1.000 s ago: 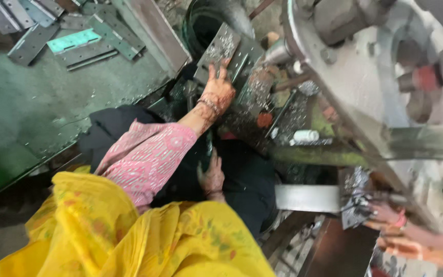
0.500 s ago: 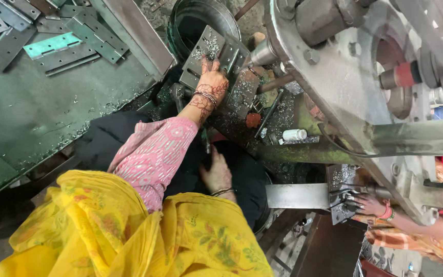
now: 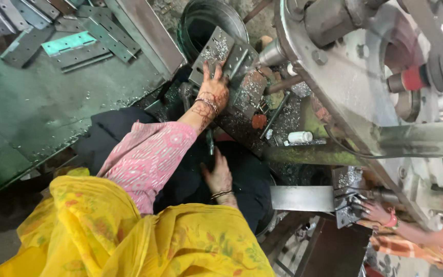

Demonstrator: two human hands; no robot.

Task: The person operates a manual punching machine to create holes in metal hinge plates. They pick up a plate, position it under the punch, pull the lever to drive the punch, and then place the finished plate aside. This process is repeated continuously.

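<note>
A flat metal plate point(image 3: 225, 55) is lying at the far centre, just beside a dark drum point(image 3: 201, 23). The left hand point(image 3: 213, 88) is pressing open-fingered on its near edge. The right hand point(image 3: 218, 174) is resting open on black cloth point(image 3: 247, 179), hemmed by the press machine point(image 3: 355, 77) at right.

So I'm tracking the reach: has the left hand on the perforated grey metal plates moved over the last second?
No. The left hand lies flat on the same perforated grey metal plates below the round dark bin; only the camera view shifted.

A small white cylindrical container point(image 3: 300, 137) lies on its side on the machine's shaving-strewn ledge point(image 3: 283, 123).
</note>
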